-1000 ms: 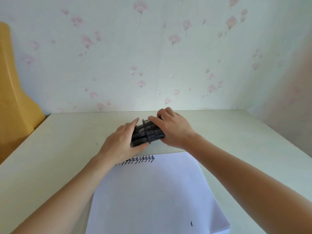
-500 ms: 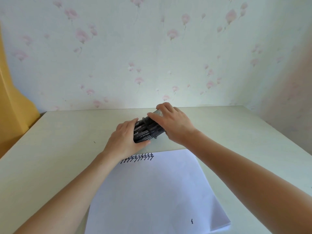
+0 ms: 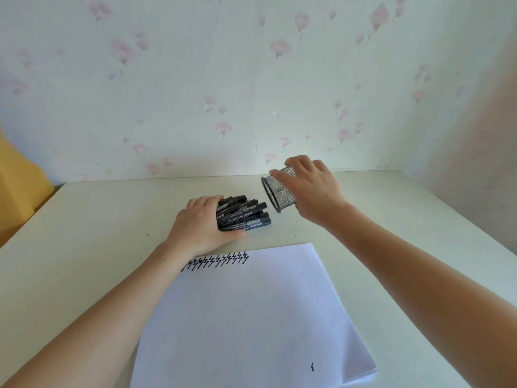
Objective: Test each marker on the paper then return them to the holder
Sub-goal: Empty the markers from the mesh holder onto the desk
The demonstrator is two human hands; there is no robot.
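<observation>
A bundle of several black markers [image 3: 244,215] lies on its side on the table, just beyond the paper. My left hand [image 3: 202,226] grips the bundle's left end, fingers over the top and thumb underneath. My right hand [image 3: 312,189] holds a black mesh holder [image 3: 279,191] tipped on its side in the air, its open mouth facing left toward the markers and a short gap away from them. The white paper stack [image 3: 251,317] lies in front, with a row of black zigzag marks [image 3: 216,260] along its top edge.
The pale table [image 3: 84,247] meets a flowered wall at the back and on the right. A yellow object [image 3: 16,186] stands at the far left. One small black mark [image 3: 312,367] sits near the paper's lower right.
My right hand has pulled the holder off the markers, up and to the right. The bundle now lies bare on the table under my left hand.
</observation>
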